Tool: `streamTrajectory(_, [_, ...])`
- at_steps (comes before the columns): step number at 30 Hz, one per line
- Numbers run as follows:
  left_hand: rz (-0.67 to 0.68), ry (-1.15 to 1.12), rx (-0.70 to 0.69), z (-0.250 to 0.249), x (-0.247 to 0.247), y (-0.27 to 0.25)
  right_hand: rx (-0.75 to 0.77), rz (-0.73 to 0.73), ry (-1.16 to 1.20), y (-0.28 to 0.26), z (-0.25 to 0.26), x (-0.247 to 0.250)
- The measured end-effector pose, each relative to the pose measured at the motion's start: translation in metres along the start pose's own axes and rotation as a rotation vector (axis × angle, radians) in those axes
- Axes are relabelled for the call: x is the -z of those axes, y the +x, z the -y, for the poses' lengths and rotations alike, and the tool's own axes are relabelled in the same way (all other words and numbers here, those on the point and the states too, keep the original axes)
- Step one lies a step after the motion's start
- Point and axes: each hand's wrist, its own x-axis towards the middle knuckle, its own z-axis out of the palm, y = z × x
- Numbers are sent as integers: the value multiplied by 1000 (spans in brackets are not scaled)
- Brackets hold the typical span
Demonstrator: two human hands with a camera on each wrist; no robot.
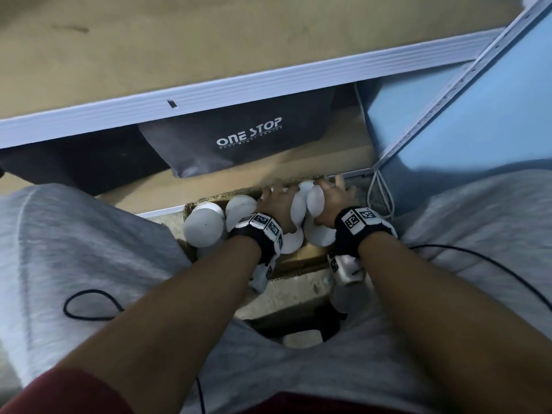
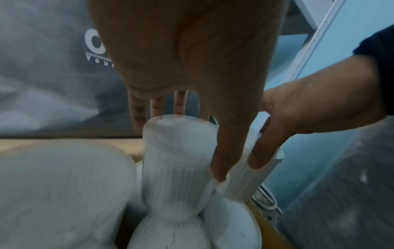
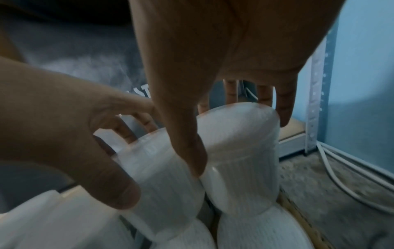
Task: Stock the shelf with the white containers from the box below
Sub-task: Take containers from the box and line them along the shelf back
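Several white containers with ribbed caps stand packed in a cardboard box (image 1: 301,259) on the floor between my knees. My left hand (image 1: 279,195) reaches down into the box and grips the cap of one white container (image 2: 177,151), thumb on its right side and fingers behind it. My right hand (image 1: 331,192) grips the cap of the neighbouring white container (image 3: 238,151) at the box's right end. The two hands are side by side and nearly touch. More containers (image 1: 204,225) stand at the box's left end. The shelf board (image 1: 239,85) above holds nothing in view.
A grey "ONE STOP" bag (image 1: 239,144) lies on the lowest shelf just behind the box. The shelf's perforated upright (image 1: 448,94) and a blue wall are to the right. White cables (image 1: 379,192) run along the floor there. A black wire (image 1: 89,303) lies across my left leg.
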Motion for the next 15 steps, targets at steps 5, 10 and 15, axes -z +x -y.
streamTrajectory(5, [-88, -3, -24, -5, 32, -24, 62, -57, -6, -22, 9, 25])
streamTrajectory(10, [-106, 1, -26, -8, 61, -51, 106, -138, -7, -53, 19, 48])
streamTrajectory(15, [-151, 51, -55, -9, 92, -79, 167, -187, 4, -89, 28, 74])
